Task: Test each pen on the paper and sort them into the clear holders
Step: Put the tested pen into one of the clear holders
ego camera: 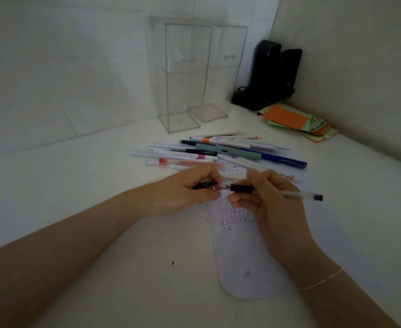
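My right hand [269,197] grips a clear pen [289,194] with a black grip, its tip pointing left. My left hand [194,188] pinches the pen's black cap [204,185] just left of the tip, a small gap between them. Both hands hover over a white paper [239,245] with rows of small test marks. A pile of pens [218,152] lies on the white table beyond the hands. Two tall clear holders [185,74] [225,72] stand at the back by the wall; I see nothing in them.
A black device [272,74] stands in the back right corner. A stack of orange and green sticky notes [296,121] lies in front of it. Walls close in at the back and right.
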